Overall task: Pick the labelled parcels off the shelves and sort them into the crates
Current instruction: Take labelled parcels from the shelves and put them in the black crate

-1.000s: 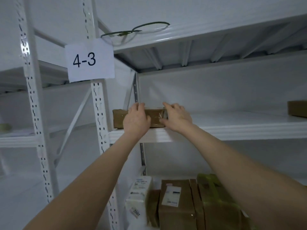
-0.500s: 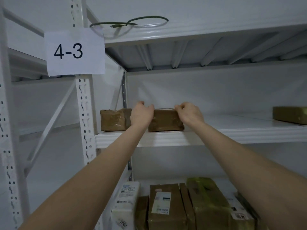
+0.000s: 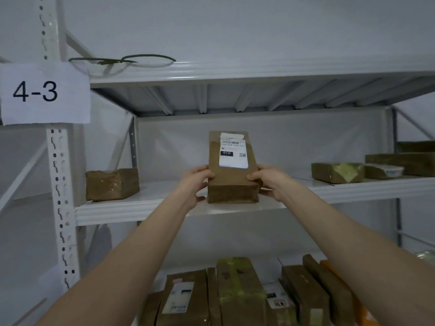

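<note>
Our left hand point(image 3: 196, 184) and right hand point(image 3: 268, 182) grip one parcel point(image 3: 231, 180) between curled fingers at the shelf point(image 3: 141, 209) edge; more parcels point(image 3: 111, 184) wait either side of them, no crate in view.

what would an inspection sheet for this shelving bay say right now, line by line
surface: white metal middle shelf, carrying parcels
job's things: held parcel stands on end at the shelf's front edge, its label reading 010 and facing the camera; brown parcel lies at the shelf's left end; more parcels at the right; lower-shelf parcels packed on edge
clutter: nothing seen
hands: left hand and right hand grip the held parcel's opposite sides
cables: green wire loop lying on the top shelf
surroundings: 4-3 sign on the perforated upright; no crates in view
</note>
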`<control>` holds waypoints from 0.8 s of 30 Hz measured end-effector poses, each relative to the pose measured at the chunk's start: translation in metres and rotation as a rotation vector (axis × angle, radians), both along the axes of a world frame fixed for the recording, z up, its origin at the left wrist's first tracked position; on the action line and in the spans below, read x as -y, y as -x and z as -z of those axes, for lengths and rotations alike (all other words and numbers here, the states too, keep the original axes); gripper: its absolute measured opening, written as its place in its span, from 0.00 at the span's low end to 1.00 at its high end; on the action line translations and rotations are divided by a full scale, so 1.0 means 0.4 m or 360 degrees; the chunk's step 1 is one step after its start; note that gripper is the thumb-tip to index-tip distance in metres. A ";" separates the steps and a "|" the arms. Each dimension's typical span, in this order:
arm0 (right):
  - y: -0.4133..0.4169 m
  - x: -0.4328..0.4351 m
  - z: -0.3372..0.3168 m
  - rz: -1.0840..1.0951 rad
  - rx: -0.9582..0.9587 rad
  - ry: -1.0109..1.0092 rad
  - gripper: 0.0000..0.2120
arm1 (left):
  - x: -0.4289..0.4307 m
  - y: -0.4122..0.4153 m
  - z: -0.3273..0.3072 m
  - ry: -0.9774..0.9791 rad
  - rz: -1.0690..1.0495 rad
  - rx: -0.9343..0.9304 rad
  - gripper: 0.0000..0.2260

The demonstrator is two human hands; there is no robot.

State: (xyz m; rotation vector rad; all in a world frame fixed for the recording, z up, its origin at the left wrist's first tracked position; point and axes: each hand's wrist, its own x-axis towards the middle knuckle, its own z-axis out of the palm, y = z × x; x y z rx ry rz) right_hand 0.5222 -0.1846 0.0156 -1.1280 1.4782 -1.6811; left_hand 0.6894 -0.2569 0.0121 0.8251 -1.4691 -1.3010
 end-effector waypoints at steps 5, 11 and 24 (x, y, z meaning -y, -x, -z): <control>0.056 -0.059 0.011 0.0050 0.0036 0.0164 0.25 | -0.049 0.064 0.000 0.0146 0.0073 -0.0067 0.22; 0.137 -0.095 0.008 0.0239 -0.0125 0.0183 0.31 | -0.097 0.157 -0.002 0.0264 0.0087 -0.0088 0.24; 0.295 -0.095 -0.048 0.0422 -0.1260 -0.0063 0.21 | -0.087 0.382 -0.039 0.0841 -0.0127 0.0572 0.22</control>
